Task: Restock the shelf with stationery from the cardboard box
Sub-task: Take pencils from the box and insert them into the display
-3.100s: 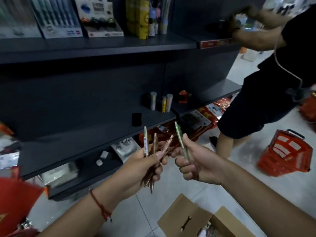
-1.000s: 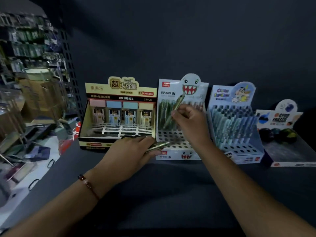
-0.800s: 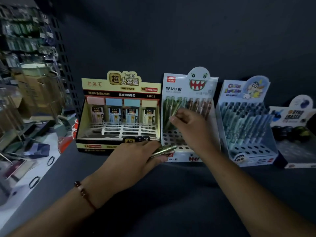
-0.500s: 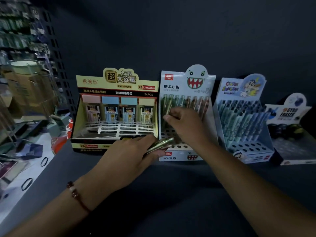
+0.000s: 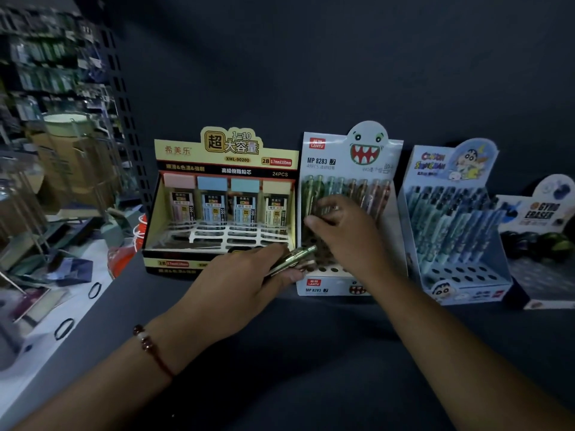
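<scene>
A white pen display box (image 5: 342,163) with a toothy monster face stands on the dark shelf (image 5: 311,353). Green and brown pens (image 5: 357,188) fill its back row, and its front holes are bare. My right hand (image 5: 345,234) reaches into the box's left side, thumb and fingers pinching a green pen (image 5: 311,197) that stands among the others. My left hand (image 5: 245,281) rests on the shelf in front of the box. It grips a few metallic green-gold pens (image 5: 295,256) whose ends point right, toward the box. The cardboard box is out of view.
A yellow lead-refill display (image 5: 230,169) stands left of the pen box. To the right are a blue cartoon pen display (image 5: 451,231) and an eraser box (image 5: 541,244). The shelf ends at a perforated upright (image 5: 124,119) on the left, with cluttered goods and floor beyond it.
My view went from the floor box up to the shelf. My right hand lowered the green pen into the monster box's left side. My left hand kept its pens nearly still.
</scene>
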Demonstrator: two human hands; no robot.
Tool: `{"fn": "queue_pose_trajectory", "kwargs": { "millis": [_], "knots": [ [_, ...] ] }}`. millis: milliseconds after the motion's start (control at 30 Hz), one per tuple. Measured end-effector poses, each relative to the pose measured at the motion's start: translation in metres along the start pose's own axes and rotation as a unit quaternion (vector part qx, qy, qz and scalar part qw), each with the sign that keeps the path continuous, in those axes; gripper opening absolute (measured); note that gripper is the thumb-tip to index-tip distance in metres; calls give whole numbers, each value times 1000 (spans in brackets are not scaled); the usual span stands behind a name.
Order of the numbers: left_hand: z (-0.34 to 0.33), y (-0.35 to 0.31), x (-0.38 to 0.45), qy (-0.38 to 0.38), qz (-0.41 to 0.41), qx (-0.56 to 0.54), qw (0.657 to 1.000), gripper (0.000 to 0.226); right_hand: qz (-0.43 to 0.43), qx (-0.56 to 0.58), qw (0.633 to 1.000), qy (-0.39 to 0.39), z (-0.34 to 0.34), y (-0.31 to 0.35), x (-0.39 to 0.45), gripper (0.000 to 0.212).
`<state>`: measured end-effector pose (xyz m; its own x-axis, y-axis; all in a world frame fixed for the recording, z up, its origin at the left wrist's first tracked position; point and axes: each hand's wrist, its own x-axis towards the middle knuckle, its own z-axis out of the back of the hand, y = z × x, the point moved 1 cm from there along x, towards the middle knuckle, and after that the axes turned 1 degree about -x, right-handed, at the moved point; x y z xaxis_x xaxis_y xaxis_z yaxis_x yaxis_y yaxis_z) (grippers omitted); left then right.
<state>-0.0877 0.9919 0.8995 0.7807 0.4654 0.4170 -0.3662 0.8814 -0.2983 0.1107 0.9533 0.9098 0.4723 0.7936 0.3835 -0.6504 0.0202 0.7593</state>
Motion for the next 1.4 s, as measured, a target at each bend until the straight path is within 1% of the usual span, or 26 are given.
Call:
{"fn": "queue_pose_trajectory", "kwargs": {
  "millis": [33,100,133,167,200,267,300,333,367,433,533,700,800,900,1033,1100,1167,1300,1400],
  "knots": [
    [0,0,0,1,7,-6,1000,30,-9,11,1000,-7,6,2,-2,27],
    [0,1,0,0,22,-15,1000,31,6,57,998,-14,20,8,-5,20],
    [0,1,1,-3,27,-16,1000,32,20,94,995,3,28,13,-7,16],
    [0,2,1,-7,30,-16,999,34,34,124,991,41,33,19,-9,16],
    [0,2,1,-9,33,-16,999,35,48,133,985,97,37,24,-12,20],
    [-1,3,2,-10,39,-21,999,36,65,97,970,215,36,30,-18,31],
    [-1,5,2,-9,41,-24,999,33,70,71,962,254,33,31,-21,31],
    [-1,5,2,-7,45,-26,999,28,80,47,958,272,29,31,-22,29],
    [-2,6,2,-4,48,-29,998,24,93,33,957,275,25,30,-23,24],
    [-3,6,1,-6,47,-37,998,27,109,26,959,262,20,28,-22,19],
    [-4,5,1,-14,50,-46,998,35,98,44,962,250,20,25,-20,14],
    [-5,5,0,-14,57,-63,996,31,86,82,963,242,19,24,-21,11],
    [-5,6,0,-15,69,-88,994,36,61,150,964,213,26,24,-18,8],
    [-6,6,-2,-22,74,-98,992,42,12,235,961,147,34,21,-11,5],
    [-5,5,-3,-19,79,-104,991,41,-40,369,926,76,39,21,-4,12],
    [-4,5,-3,-18,82,-112,990,37,-44,402,913,43,42,19,-2,15],
    [-4,5,-3,-16,81,-115,990,33,-38,394,918,2,45,17,0,15],
    [-4,4,-4,-8,80,-118,990,34,-31,341,934,-101,47,13,-1,10],
    [-4,3,-4,-6,72,-121,990,31,1,260,955,-146,44,12,-3,3]
  ]
}}
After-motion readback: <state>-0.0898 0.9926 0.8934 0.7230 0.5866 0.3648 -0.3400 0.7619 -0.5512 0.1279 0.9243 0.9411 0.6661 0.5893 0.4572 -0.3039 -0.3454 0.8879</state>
